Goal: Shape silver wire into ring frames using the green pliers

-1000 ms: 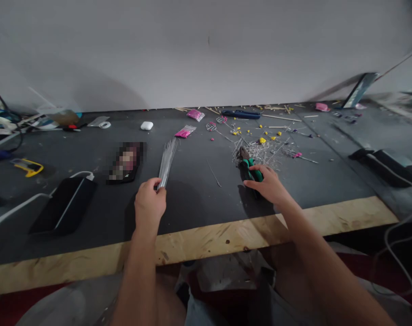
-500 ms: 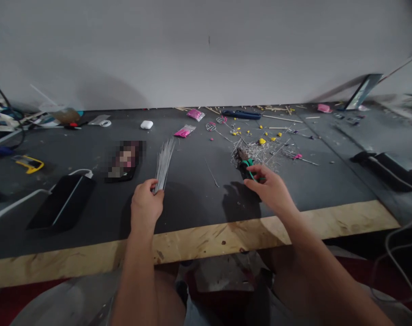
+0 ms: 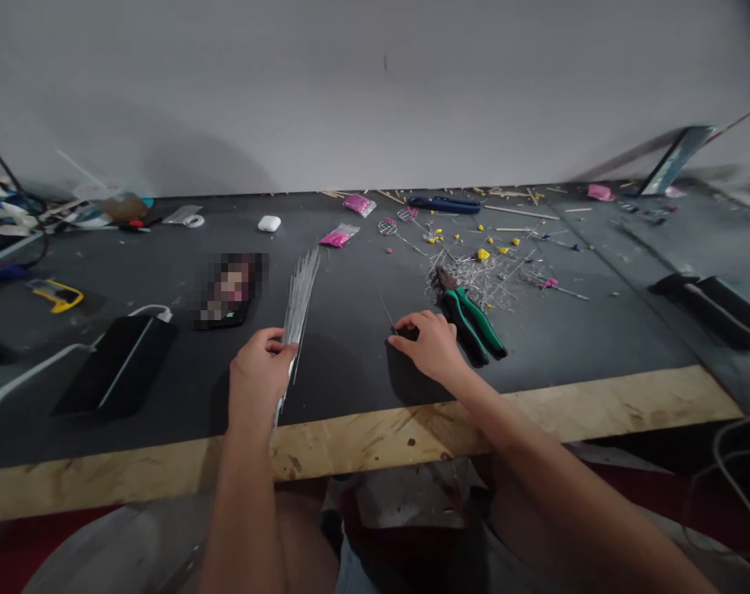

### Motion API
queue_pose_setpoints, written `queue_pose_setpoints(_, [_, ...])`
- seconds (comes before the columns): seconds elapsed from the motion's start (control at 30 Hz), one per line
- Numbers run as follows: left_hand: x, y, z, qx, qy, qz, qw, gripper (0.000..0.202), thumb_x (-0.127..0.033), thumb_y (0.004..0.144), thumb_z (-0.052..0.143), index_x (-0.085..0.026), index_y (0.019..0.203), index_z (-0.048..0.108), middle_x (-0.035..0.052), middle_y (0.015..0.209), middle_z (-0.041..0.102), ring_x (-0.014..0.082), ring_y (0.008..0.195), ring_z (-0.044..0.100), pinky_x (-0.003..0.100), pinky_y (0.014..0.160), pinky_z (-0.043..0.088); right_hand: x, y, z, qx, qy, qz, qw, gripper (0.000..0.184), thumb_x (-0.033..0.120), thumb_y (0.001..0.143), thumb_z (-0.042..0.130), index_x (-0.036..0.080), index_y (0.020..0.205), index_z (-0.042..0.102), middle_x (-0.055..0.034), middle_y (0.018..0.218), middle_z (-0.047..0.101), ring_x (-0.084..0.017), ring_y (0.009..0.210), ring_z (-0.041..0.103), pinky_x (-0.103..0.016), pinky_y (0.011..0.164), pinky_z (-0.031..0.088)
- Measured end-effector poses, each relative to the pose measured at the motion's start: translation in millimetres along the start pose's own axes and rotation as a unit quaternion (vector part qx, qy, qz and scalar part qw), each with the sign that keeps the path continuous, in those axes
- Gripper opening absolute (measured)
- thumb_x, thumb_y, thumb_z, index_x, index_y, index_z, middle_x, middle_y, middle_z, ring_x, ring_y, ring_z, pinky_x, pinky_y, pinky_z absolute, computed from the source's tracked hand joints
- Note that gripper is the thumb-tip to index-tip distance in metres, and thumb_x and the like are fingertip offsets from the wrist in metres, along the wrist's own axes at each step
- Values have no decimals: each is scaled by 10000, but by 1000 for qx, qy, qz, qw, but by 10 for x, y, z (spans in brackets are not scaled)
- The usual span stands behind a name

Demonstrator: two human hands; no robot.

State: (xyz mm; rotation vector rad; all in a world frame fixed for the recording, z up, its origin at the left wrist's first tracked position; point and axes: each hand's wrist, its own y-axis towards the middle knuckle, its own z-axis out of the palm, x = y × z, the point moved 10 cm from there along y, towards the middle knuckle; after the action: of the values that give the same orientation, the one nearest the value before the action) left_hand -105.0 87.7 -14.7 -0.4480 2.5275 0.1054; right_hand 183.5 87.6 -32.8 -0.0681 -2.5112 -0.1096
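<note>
My left hand (image 3: 260, 363) is closed around a bundle of thin grey wires (image 3: 301, 289), whose far ends fan out over the dark table top. Near the middle, my right hand (image 3: 427, 342) pinches the near end of a single thin wire (image 3: 384, 304) between thumb and fingertips. Just right of this hand lie green-and-black pliers (image 3: 474, 322), their jaws resting at the edge of a heap of cut wire pieces (image 3: 483, 280).
Yellow lumps (image 3: 483, 255), pink bags (image 3: 339, 235) and a dark blue case (image 3: 444, 205) lie farther back. On the left are a phone (image 3: 232, 289), a black power bank (image 3: 118, 363) with a white cable, and a yellow cutter (image 3: 62, 295). A wooden strip (image 3: 362, 437) edges the table.
My right hand has let go of the pliers, leaving them on the table, and moved left to the single wire. My left hand still holds the bundle, nearly in place.
</note>
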Motion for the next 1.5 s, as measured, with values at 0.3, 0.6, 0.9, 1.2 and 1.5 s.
queue_pose_setpoints(0.3, [78, -43, -80, 6, -20, -33, 999, 272, -326, 690, 619, -195, 926, 653, 45, 766, 699, 210, 724, 660, 293, 667, 470, -6, 27, -5, -4, 7, -2, 1000, 118, 349, 759, 629, 261, 817, 683, -16, 818, 667, -228, 849, 524, -315, 675, 252])
queue_pose_setpoints(0.6, [248, 10, 26, 20, -192, -31, 981, 409, -340, 648, 644, -180, 1024, 619, 1, 701, 651, 114, 459, 548, 231, 458, 435, -26, 36, -7, -3, 15, -1, 1000, 132, 298, 811, 564, 249, 801, 686, -21, 819, 689, -232, 854, 542, -317, 689, 261])
queue_pose_setpoints(0.9, [256, 9, -2, -9, -230, -34, 973, 382, -322, 686, 600, -178, 1041, 606, 10, 714, 635, 112, 481, 563, 211, 438, 445, -17, 40, -23, -1, 24, 1, 1000, 130, 303, 802, 566, 247, 792, 684, -12, 798, 688, -219, 825, 547, -317, 697, 274])
queue_pose_setpoints(1.2, [292, 50, -175, -70, -64, -17, 995, 316, -324, 741, 553, -203, 1025, 619, 31, 782, 675, 169, 614, 644, 277, 603, 499, -53, 41, -2, -3, 20, 11, 1000, 113, 306, 779, 589, 258, 797, 690, 0, 795, 687, -215, 839, 546, -314, 699, 266])
queue_pose_setpoints(1.5, [-160, 13, 24, -25, 69, 118, 990, 251, -357, 715, 618, -195, 896, 680, 90, 940, 662, 265, 948, 599, 400, 877, 433, -44, 38, -13, -7, 22, 8, 1000, 113, 309, 771, 586, 266, 790, 689, 7, 789, 684, -216, 847, 547, -315, 695, 266])
